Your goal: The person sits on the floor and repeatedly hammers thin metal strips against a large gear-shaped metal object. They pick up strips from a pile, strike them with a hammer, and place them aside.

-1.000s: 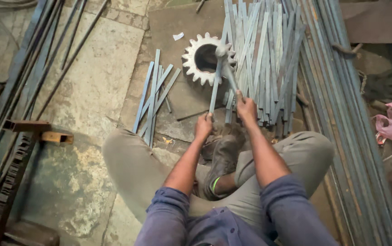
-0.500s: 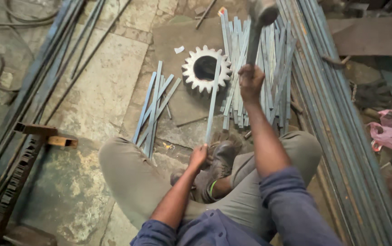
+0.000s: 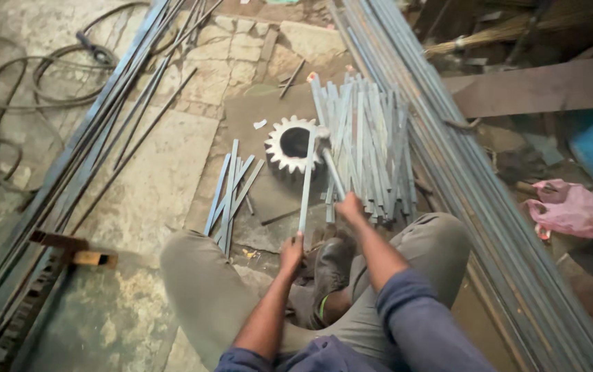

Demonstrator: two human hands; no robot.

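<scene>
Moved: hammer (image 3: 324,148), raised before, now down on flat steel strip (image 3: 306,182) over gear wheel (image 3: 292,143).
Grip: right hand (image 3: 349,207) clenches hammer handle; left hand (image 3: 291,251) clasps strip end.
Tip: keep strip steady, strike squarely.

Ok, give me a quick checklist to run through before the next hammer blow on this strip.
1. Left hand grips the near end of the flat metal strip: ok.
2. Right hand closed on the hammer handle: ok.
3. Strip's far end rests on the toothed gear: ok.
4. Hammer head sits at the strip's far end by the gear, away from the left-hand fingers: ok.
5. Strip straight enough: cannot tell.
6. Shoe and knees clear of the strike spot: ok.
</scene>
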